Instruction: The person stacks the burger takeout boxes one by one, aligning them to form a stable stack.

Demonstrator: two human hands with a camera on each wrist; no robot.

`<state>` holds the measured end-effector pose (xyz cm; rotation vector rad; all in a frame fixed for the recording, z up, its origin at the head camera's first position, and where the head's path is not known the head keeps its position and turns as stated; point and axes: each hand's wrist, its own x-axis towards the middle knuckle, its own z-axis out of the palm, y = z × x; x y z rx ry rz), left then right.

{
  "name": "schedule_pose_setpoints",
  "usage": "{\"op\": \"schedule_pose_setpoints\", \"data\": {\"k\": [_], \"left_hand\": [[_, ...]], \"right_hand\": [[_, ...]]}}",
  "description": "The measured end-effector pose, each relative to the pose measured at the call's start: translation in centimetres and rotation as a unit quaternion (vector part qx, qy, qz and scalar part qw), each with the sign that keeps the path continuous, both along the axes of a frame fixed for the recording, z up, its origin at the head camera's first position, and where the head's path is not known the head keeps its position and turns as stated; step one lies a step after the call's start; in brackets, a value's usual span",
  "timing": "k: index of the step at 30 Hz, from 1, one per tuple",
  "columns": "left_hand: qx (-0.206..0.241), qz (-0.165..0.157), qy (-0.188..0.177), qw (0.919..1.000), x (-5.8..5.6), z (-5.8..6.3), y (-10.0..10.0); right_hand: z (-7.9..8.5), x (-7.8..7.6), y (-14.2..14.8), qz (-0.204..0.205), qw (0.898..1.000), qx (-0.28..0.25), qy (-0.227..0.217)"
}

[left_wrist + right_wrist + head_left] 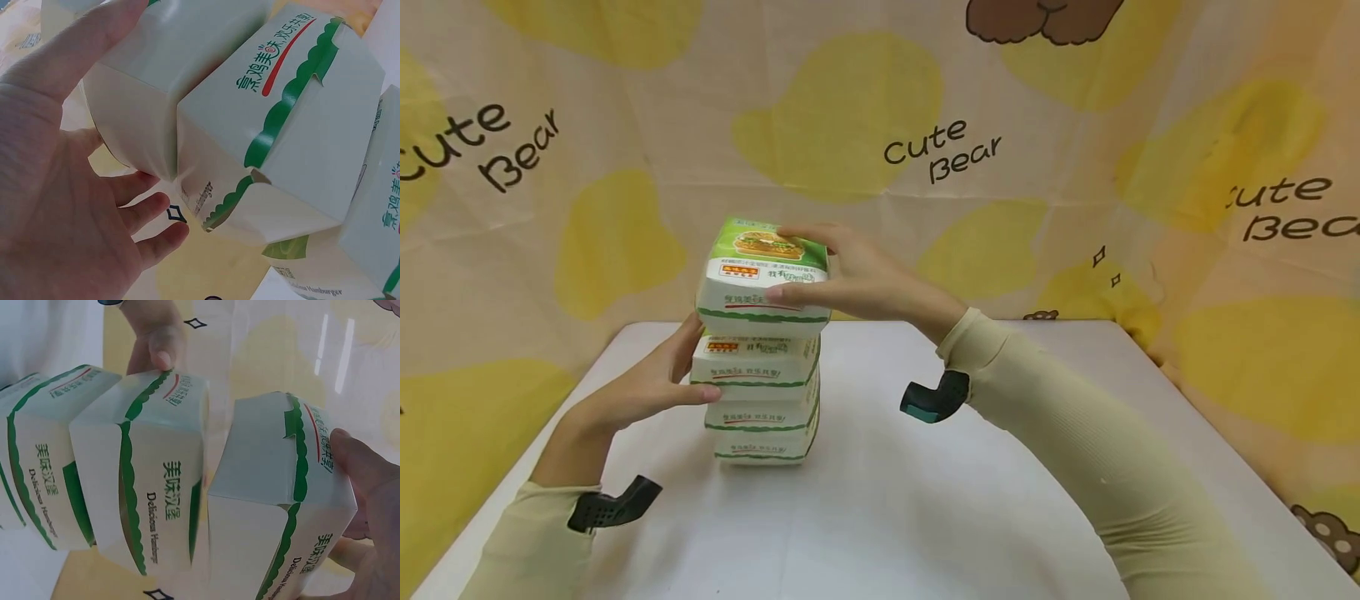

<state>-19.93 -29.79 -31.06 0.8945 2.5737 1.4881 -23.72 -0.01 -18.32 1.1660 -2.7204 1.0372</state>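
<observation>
A stack of three white-and-green hamburger boxes [760, 415] stands on the table. Above it, my right hand [872, 279] grips another hamburger box [760, 321], thumb on its front face and fingers over its far side. The right wrist view shows a gap between this held box [250, 456] and the stack. My left hand [643, 387] holds the topmost stacked box [748, 367] at its left side. Its thumb lies along the front, and the index finger goes behind. In the left wrist view the other fingers [153, 247] are loosely bent beside the box.
The white table [925, 483] stretches to the right of the stack and in front of it. Behind hangs a yellow-patterned curtain [850, 125] with "Cute Bear" lettering. A black wrist device [936, 398] sits on the right sleeve, another [613, 504] on the left.
</observation>
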Motion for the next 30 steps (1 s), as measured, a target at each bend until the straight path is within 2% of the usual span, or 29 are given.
{"op": "schedule_pose_setpoints", "data": {"k": [3, 9, 15, 22, 30], "left_hand": [[0.006, -0.008, -0.001, 0.9999, 0.0, 0.0, -0.1], [0.004, -0.003, -0.013, 0.9999, 0.3, -0.1, 0.0], [0.002, -0.005, 0.003, 1.0000, 0.3, -0.2, -0.4], [0.001, -0.015, 0.012, 0.9998, 0.1, 0.0, -0.7], [0.005, -0.006, 0.010, 0.9999, 0.2, 0.2, -1.1]], "right_hand": [[-0.1, 0.0, -0.7, 0.002, 1.000, 0.001, -0.012], [-0.4, -0.1, -1.6, -0.003, 0.999, 0.048, 0.005], [-0.4, 0.1, -2.0, 0.000, 0.997, 0.072, 0.016], [-0.8, 0.3, -1.5, 0.010, 0.998, 0.068, 0.013], [-0.7, 0.2, -1.6, 0.012, 0.996, 0.079, 0.026]]}}
